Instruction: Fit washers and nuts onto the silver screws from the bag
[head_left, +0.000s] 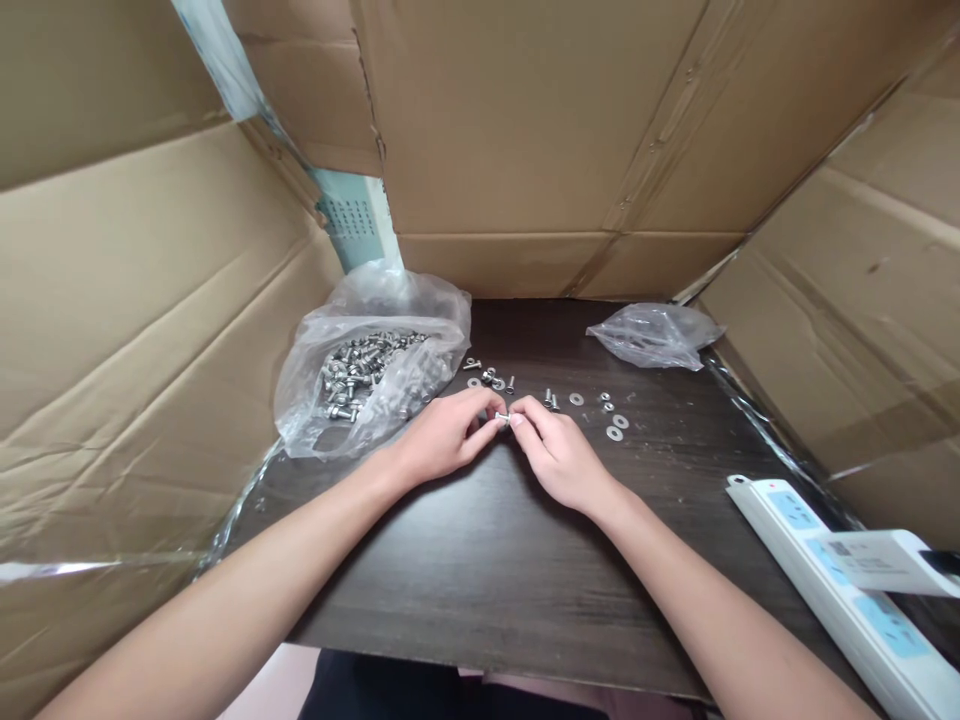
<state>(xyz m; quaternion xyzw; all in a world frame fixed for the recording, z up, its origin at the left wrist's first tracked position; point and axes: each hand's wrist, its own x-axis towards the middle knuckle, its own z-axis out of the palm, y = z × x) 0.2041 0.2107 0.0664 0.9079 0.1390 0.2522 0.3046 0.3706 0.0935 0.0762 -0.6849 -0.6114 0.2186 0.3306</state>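
Though small, a bolt (502,418) — in the fingertip pinch of left hand (454,432) and right hand (561,455).

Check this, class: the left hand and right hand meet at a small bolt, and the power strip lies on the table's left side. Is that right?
The side is wrong: the head view shows the power strip on the right of the table. The left hand and right hand do meet at a small bolt.

One head-worn camera looks forward and down from near the six o'clock edge of the worktop (465,560), facing the cardboard wall (517,130) at twelve.
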